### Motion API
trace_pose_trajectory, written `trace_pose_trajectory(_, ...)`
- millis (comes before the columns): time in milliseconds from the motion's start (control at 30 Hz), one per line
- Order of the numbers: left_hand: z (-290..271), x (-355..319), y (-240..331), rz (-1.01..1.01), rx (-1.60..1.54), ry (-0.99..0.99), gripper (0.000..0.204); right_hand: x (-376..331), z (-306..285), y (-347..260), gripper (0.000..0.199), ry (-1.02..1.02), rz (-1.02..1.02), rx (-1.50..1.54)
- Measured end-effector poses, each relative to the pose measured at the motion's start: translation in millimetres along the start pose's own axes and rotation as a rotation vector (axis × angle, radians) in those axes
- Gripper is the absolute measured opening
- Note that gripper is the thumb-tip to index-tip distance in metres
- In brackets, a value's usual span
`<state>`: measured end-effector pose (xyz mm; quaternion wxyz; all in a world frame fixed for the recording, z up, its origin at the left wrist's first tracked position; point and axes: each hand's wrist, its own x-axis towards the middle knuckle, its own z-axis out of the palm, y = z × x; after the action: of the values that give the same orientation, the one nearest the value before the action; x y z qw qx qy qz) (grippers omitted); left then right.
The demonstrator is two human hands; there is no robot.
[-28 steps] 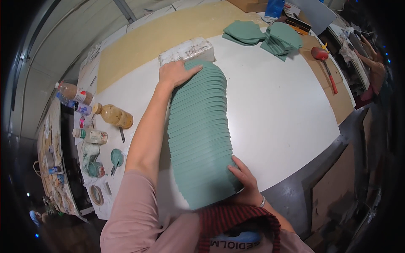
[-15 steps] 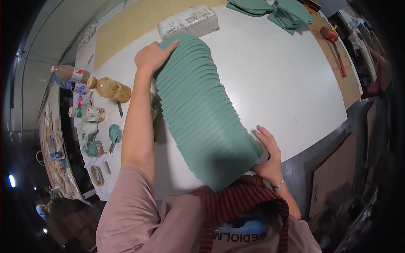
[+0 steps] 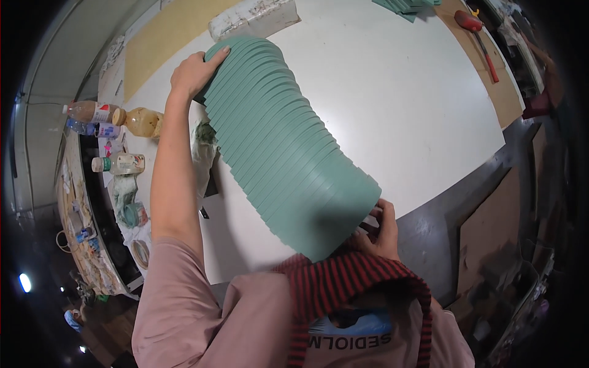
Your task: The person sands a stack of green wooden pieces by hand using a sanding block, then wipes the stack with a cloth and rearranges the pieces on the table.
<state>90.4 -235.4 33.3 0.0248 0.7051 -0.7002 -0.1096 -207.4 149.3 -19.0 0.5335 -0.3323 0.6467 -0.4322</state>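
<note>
- One long stack of green sheets (image 3: 288, 138), too many to count, fanned like steps, is over the middle of the white table (image 3: 442, 122), its low end by the near edge.
- Two hands are on the stack.
- The left hand (image 3: 195, 72), over the table's far left part, grips the stack: thumb flat on top, fingers down the side, mostly hidden.
- The right hand (image 3: 381, 236), by the table's near edge, touches the stack's end corner. Its fingers are half bent; I cannot tell how tightly it holds.
- One white block (image 3: 254, 19) is at the table's far side.
- At least three bottles lie along the table's left side: brown (image 3: 92, 112), yellow (image 3: 141, 122) and green-capped (image 3: 127, 164).
- One red hammer (image 3: 469, 22) is at the table's far right.
</note>
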Motion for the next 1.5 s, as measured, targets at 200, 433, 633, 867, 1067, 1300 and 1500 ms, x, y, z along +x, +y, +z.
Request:
trace_pose_trajectory(200,3,-3,-2,-0.005,-0.012,-0.021,0.093,1,-2,4,0.082,-0.071,-0.323,-0.337)
trace_pose_trajectory(433,0,-21,-3,-0.048,0.007,-0.007,0.092,6,-2,-9,0.092,-0.116,-0.257,-0.434)
trace_pose_trajectory(633,4,-49,-25,-0.085,-0.04,0.016,0.092,22,-18,-32,0.088,-0.113,-0.193,-0.405)
trace_pose_trajectory(867,7,-120,-76,-0.176,-0.164,0.019,0.08,68,-52,-64,0.084,-0.228,-0.193,-0.515)
trace_pose_trajectory(1067,10,-217,-86,-0.403,-0.474,0.007,0.065,137,-76,-84,0.081,-0.431,-0.283,-0.538)
trace_pose_trajectory(1300,24,-311,-55,-0.54,-0.95,0.084,0.05,218,-64,-137,0.094,-0.889,-0.174,-0.438)
trace_pose_trajectory(1500,36,-370,6,-0.694,-1.227,0.125,0.053,286,-47,-157,0.085,-1.035,-0.175,-0.542)
